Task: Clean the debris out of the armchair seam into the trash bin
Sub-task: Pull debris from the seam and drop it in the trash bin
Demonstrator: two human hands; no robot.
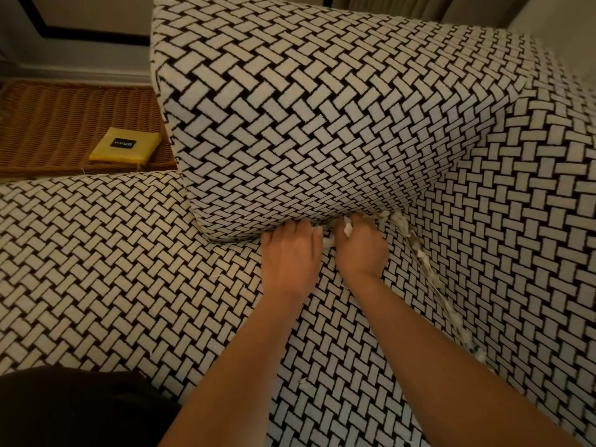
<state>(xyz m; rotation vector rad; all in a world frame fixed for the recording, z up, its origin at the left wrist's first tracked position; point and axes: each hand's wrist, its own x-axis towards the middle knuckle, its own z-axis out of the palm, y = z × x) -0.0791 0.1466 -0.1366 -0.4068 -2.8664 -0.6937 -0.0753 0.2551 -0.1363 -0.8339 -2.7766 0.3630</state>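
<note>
The armchair (pixel 322 130) is covered in black-and-white woven-pattern fabric. Torn white paper debris (pixel 419 250) lies along the seam between the seat and the right arm, running from the back corner toward the front. My left hand (pixel 290 256) presses palm down on the seat at the foot of the back cushion, fingers tucked into the seam. My right hand (pixel 361 246) is beside it, fingers curled around a clump of white scraps (pixel 347 229) at the seam's back corner. No trash bin is in view.
To the left of the chair stands a brown wicker surface (pixel 64 124) with a yellow packet (pixel 125 145) on it. The chair's left arm (pixel 80 195) lies in the foreground left. A dark shape (pixel 64 408) fills the bottom left corner.
</note>
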